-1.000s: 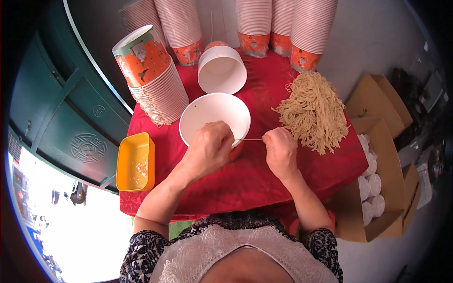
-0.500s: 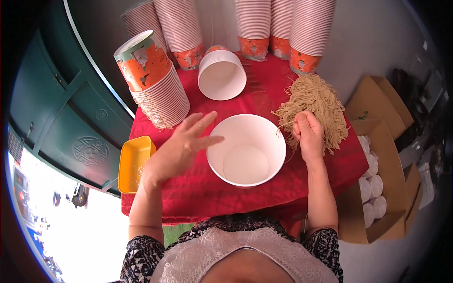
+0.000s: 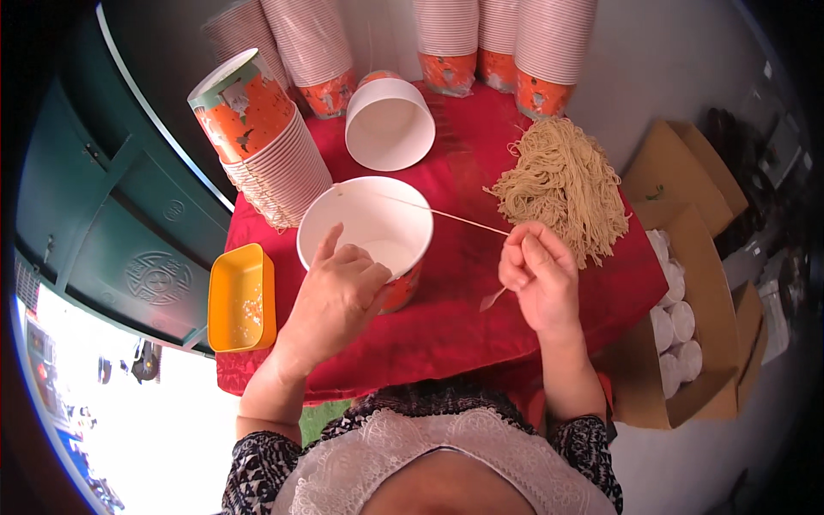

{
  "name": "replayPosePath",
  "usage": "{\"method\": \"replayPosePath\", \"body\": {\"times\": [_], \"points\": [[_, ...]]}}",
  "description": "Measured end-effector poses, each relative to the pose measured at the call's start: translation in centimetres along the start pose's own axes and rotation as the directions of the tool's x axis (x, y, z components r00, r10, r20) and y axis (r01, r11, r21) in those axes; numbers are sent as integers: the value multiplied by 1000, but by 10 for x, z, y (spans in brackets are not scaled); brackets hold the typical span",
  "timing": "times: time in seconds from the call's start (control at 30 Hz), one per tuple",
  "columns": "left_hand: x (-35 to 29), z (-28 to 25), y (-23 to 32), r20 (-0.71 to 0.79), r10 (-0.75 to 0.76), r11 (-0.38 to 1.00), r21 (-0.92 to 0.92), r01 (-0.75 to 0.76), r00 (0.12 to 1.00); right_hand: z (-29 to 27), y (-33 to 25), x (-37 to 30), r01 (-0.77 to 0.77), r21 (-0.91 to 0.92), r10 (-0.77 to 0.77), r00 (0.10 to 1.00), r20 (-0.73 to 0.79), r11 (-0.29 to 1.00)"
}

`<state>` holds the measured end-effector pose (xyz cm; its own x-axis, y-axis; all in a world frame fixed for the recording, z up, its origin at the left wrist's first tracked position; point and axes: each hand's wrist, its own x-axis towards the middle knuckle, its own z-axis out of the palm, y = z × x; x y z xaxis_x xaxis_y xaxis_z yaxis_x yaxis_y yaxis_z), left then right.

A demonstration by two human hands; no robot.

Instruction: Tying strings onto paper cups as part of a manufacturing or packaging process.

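A large white-lined paper bucket (image 3: 397, 225), orange outside, stands slightly tilted at the middle of the table. At its near rim is my left hand (image 3: 336, 293), index finger stretched out over the opening and the other fingers curled at the wall; its thumb is hidden. My right hand (image 3: 542, 273), to the right of the bucket, is closed in a pinch on a beige string (image 3: 468, 221). The string runs taut to the far left rim, crossing the opening. A blurred pale end hangs below the right hand. Behind that hand lies a heap of loose strings (image 3: 562, 189).
A stack of buckets (image 3: 279, 176) with strings along its side leans at the left. Below it sits a yellow tray (image 3: 242, 342) with small bits inside. Another bucket (image 3: 390, 129) lies tipped behind; wrapped stacks (image 3: 549, 51) line the back. An open carton (image 3: 717, 300) holds white rolls at right.
The bucket has shifted left and tilted. My left hand has come down onto its near rim. My right hand has moved away from the heap, and its string now stretches across the opening.
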<state>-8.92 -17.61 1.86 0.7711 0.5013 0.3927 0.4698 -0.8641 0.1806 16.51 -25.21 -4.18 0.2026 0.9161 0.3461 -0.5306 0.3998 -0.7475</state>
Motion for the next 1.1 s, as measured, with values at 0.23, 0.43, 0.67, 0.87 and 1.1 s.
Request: {"method": "replayPosePath", "body": {"times": [0.23,0.43,0.67,0.87,1.1], "points": [[1,14,31,-259,-34,997,54,49,965,10,25,-11,-128,446,151,988,-15,886],[-25,36,53,-267,44,941,-312,-129,963,21,28,-9,-114,518,134,991,-1,848],[-23,82,54,92,-306,748,-592,299,948,30,29,-11,-99,596,116,993,10,797],[-23,75,52,153,-346,698,-617,363,926,11,39,-13,-19,179,45,989,-143,984],[-21,53,48,117,-230,855,-450,258,966,24,36,-31,460,-738,-274,888,370,494]]}}
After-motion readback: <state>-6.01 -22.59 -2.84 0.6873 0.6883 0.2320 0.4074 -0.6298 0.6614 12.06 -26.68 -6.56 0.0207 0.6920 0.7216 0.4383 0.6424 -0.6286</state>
